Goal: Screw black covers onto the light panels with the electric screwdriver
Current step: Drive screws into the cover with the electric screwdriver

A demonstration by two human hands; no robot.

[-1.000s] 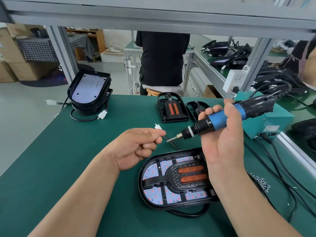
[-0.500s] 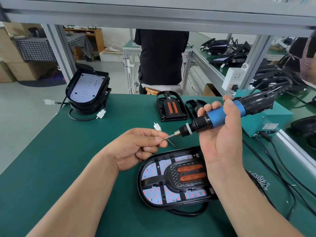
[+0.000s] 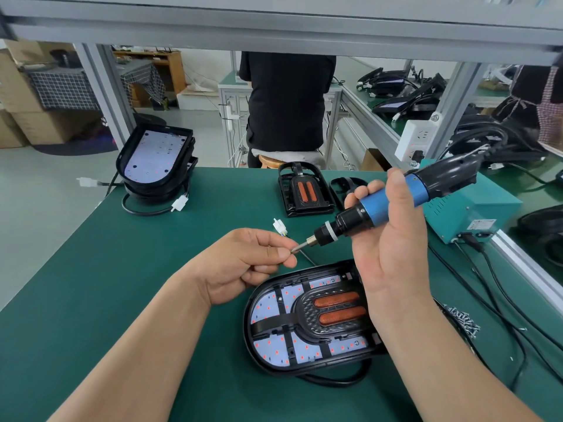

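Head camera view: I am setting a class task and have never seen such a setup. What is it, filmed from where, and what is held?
No machine here: a person's two bare hands, filmed by a head-worn camera looking down. The right hand grips a blue-and-black electric screwdriver. The left hand pinches a tiny part, probably a screw, at its bit. On the green bench mat lies an oval white light panel with a black ribbed cover on it; loose silver screws lie nearby.

Matt green bench mat (image 3: pixel 106 269), glossy black plastic cover (image 3: pixel 330 312), blue metallic screwdriver (image 3: pixel 393 202), brushed aluminium frame (image 3: pixel 274 28)
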